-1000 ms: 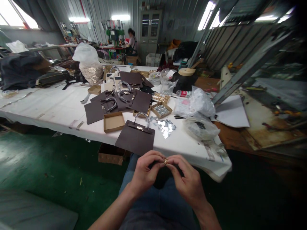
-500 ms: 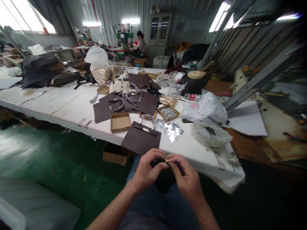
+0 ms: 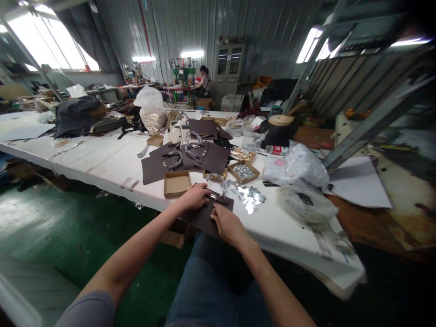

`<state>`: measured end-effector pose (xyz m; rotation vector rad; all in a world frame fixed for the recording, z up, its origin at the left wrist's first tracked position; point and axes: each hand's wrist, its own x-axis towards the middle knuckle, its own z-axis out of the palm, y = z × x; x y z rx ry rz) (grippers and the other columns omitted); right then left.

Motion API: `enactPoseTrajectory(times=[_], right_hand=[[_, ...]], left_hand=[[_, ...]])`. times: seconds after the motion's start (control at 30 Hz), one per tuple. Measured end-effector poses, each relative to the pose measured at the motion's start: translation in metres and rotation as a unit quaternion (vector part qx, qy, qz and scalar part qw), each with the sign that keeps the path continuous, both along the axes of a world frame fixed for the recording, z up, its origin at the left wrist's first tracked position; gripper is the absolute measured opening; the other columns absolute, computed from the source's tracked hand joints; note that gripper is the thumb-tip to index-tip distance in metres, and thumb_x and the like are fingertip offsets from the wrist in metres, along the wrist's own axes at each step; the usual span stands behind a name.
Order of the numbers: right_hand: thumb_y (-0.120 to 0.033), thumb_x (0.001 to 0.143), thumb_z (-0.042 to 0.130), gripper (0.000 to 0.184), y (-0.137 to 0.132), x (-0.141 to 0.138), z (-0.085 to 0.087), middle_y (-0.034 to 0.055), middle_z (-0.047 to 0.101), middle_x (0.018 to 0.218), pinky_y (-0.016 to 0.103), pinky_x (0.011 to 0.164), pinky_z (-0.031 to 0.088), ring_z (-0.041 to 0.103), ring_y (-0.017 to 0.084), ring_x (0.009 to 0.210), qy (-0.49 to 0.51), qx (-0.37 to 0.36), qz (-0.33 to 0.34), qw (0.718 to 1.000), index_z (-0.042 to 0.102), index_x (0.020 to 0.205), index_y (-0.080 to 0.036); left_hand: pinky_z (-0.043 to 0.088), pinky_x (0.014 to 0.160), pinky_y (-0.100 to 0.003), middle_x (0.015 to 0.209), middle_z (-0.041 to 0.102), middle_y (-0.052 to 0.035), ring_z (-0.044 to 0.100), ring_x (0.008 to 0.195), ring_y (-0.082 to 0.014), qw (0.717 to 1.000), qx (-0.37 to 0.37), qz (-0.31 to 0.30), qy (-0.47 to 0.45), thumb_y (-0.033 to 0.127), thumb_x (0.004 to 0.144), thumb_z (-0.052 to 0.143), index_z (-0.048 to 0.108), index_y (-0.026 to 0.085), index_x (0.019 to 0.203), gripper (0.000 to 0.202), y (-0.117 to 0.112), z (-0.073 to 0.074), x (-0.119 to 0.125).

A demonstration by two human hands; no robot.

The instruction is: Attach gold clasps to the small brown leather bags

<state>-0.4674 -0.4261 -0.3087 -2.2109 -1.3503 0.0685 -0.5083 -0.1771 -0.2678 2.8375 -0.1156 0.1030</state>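
pinched, by the look of it, between thumb and forefinger, a small gold piece [image 3: 212,215] shows at the tips of the right hand [image 3: 229,224], whose other fingers are curled in. seen from the head view, the left hand [image 3: 195,197] bends over the upper part of a dark brown panel [image 3: 203,217], fingertips by its metal clasp [image 3: 213,196]; whether they grip anything, i cannot tell. the panel lies under both hands at the near edge of the white table [image 3: 265,227], its near end seeming to overhang.

to work well here, i would keep the left palm steady so the panel cannot slide, and hold the gold piece lightly, since something so small could easily drop.

counts: two hands, one gold piece in view, one panel beneath them with one plastic-wrapped handle [image 3: 224,185]. beyond lie at least three more wrapped handles [image 3: 174,161], one box of silver bits [image 3: 235,176], one shallow box [image 3: 177,183] nearer the left hand, and one labelled bottle [image 3: 276,150]. loose silver plates [image 3: 251,198] overlap too much to count.
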Motion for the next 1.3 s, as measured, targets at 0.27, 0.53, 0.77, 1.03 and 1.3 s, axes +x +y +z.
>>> enactPoseTrajectory(times=[0.27, 0.53, 0.77, 1.03, 1.3], right_hand=[[-0.029, 0.117, 0.036, 0.023, 0.005, 0.013, -0.002, 0.0268, 0.041, 0.183, 0.055, 0.107, 0.062, 0.068, 0.038, 0.144, -0.045, -0.057, -0.113, 0.991, 0.058, 0.118, -0.021], [-0.030, 0.119, 0.033, 0.027, -0.001, 0.010, -0.022, 0.0146, 0.075, 0.140, 0.044, 0.101, 0.058, 0.073, 0.028, 0.123, -0.025, 0.021, -0.068, 0.997, 0.059, 0.126, -0.022], [-0.021, 0.113, 0.037, 0.032, 0.015, 0.020, -0.002, 0.0290, 0.055, 0.173, 0.056, 0.106, 0.057, 0.068, 0.040, 0.130, -0.093, -0.106, -0.074, 0.987, 0.064, 0.129, -0.015], [-0.041, 0.114, 0.038, 0.022, 0.007, 0.048, -0.036, 0.0169, 0.082, 0.111, 0.052, 0.094, 0.065, 0.082, 0.037, 0.111, 0.134, 0.132, -0.293, 0.938, 0.053, 0.116, -0.025], [-0.063, 0.095, 0.077, 0.047, -0.005, 0.073, -0.058, 0.0145, 0.064, 0.161, 0.036, 0.069, 0.077, 0.088, 0.023, 0.092, 0.408, 0.355, -0.278, 0.794, 0.060, 0.116, -0.025]], left_hand=[[0.052, 0.112, -0.056, 0.147, 0.068, -0.0159, 0.063, 0.135, -0.0389, 0.995, 0.078, 0.013, -0.057, 0.039, 0.103, 0.076, 0.073, 0.019, 0.135, 0.038, 0.005, -0.017, 0.016], [0.050, 0.105, -0.054, 0.136, 0.066, -0.0214, 0.059, 0.128, -0.0405, 0.983, 0.171, -0.016, -0.072, 0.030, 0.108, 0.063, 0.076, 0.016, 0.116, 0.021, 0.016, -0.014, 0.026], [0.052, 0.089, -0.048, 0.120, 0.069, -0.0197, 0.066, 0.105, -0.0352, 0.975, 0.201, 0.005, -0.093, 0.025, 0.107, 0.053, 0.067, 0.010, 0.122, 0.025, 0.011, -0.006, 0.025], [0.051, 0.099, -0.053, 0.115, 0.070, -0.0164, 0.069, 0.107, -0.0358, 0.979, 0.177, 0.037, -0.091, 0.037, 0.112, 0.047, 0.069, 0.015, 0.111, 0.031, 0.023, -0.024, 0.017], [0.045, 0.094, -0.055, 0.105, 0.079, -0.0241, 0.075, 0.104, -0.0431, 0.990, 0.108, 0.063, -0.058, 0.033, 0.102, 0.063, 0.071, 0.016, 0.095, 0.020, 0.021, -0.017, 0.029]])
